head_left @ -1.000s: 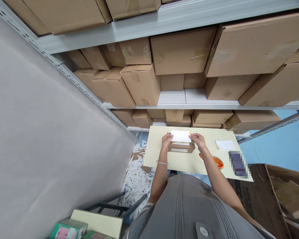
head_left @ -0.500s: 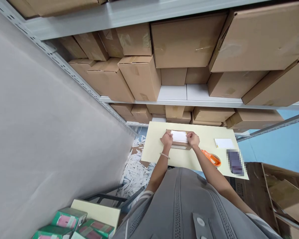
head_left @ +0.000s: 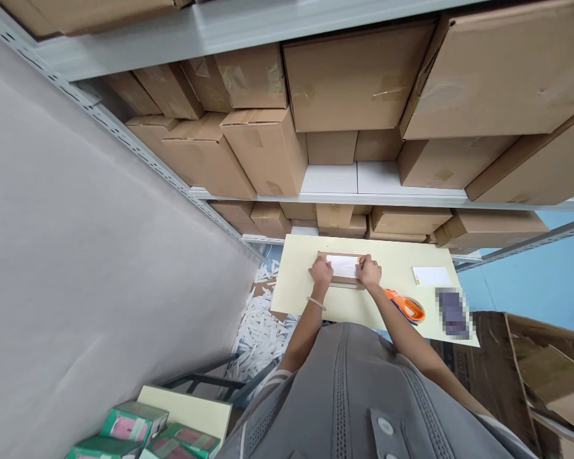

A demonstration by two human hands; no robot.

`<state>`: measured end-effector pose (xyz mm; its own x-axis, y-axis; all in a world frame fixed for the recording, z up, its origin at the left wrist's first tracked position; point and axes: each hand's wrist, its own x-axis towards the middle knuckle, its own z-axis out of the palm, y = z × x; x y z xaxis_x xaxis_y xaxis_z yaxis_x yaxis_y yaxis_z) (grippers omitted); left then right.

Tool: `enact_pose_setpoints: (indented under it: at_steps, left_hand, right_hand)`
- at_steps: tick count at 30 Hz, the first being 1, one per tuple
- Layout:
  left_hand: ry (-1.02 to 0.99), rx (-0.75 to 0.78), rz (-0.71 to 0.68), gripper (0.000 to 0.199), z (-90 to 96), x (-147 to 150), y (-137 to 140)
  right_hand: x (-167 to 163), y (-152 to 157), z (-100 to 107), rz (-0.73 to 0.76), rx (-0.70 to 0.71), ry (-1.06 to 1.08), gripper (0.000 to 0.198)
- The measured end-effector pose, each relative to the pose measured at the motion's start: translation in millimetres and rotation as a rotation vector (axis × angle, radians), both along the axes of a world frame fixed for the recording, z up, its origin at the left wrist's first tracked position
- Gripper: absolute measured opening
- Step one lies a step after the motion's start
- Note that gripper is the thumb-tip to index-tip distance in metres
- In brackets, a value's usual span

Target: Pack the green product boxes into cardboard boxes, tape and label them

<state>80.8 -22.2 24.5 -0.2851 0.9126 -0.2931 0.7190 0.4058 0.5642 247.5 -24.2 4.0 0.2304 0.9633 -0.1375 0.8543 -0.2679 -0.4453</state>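
A small brown cardboard box (head_left: 347, 281) lies on the pale yellow tabletop (head_left: 299, 280) in front of me. A white label (head_left: 343, 266) lies across its top face. My left hand (head_left: 321, 270) is closed at the label's left edge, fingers curled and thumb pointing inward. At the opposite edge my right hand (head_left: 368, 271) is curled over the label's right end, by a small yellow mark. Both hands touch the box top, and the fingertips are partly hidden. Close to my right forearm rests an orange tape dispenser (head_left: 405, 306).
Another white label sheet (head_left: 431, 276) and a blurred-out phone-like object (head_left: 453, 312) lie on the table's right side. Shelves of cardboard boxes (head_left: 358, 76) rise behind it. An open carton (head_left: 545, 376) stands at right, green boxes (head_left: 134, 424) lower left, paper strips (head_left: 261, 331) on the floor.
The label has come down flat on the box top, and its front edge no longer stands clear. My right hand has turned over its right end, fingers more curled.
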Motion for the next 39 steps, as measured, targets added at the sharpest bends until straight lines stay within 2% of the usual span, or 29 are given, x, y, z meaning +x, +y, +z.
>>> enact_pose_setpoints:
  at_steps: [5, 8, 11, 15, 17, 19, 22, 26, 32, 39]
  left_hand:
    - [0.152, 0.031, -0.09, 0.036, 7.4, -3, -3]
    - [0.277, 0.08, -0.078, 0.039, 16.8, -11, -4]
    - [0.319, 0.177, -0.111, 0.046, 22.9, -14, -4]
    - [0.239, 0.29, -0.391, 0.061, 12.0, 1, -9]
    - [0.208, 0.275, -0.546, 0.066, -0.3, 10, -17]
    - [0.2, 0.244, -0.621, 0.068, -12.8, 14, -27]
    - [0.18, 0.251, -0.63, 0.069, -25.1, 13, -37]
    - [0.169, 0.257, -0.606, 0.068, -28.6, 11, -35]
    - [0.274, 0.221, -0.529, 0.062, -25.0, 2, -29]
    - [0.298, 0.222, -0.489, 0.061, -28.0, -3, -29]
  right_hand:
    - [0, -4, 8, 0.037, 0.033, -0.073, 0.018]
    - [2, -3, 17, -0.018, 0.124, -0.111, 0.03]
    - [-5, 0, 26, -0.005, 0.232, -0.024, 0.041]
    - [-34, -6, 22, 0.269, 0.261, 0.222, 0.056]
    - [-50, -16, 12, 0.381, 0.214, 0.283, 0.063]
    - [-58, -27, -1, 0.445, 0.158, 0.284, 0.067]
    - [-57, -36, -16, 0.511, 0.092, 0.22, 0.069]
    - [-40, -36, -24, 0.461, 0.051, 0.119, 0.067]
    - [-17, -41, -28, 0.332, 0.115, 0.002, 0.074]
    - [-16, -44, -28, 0.279, 0.135, -0.009, 0.076]
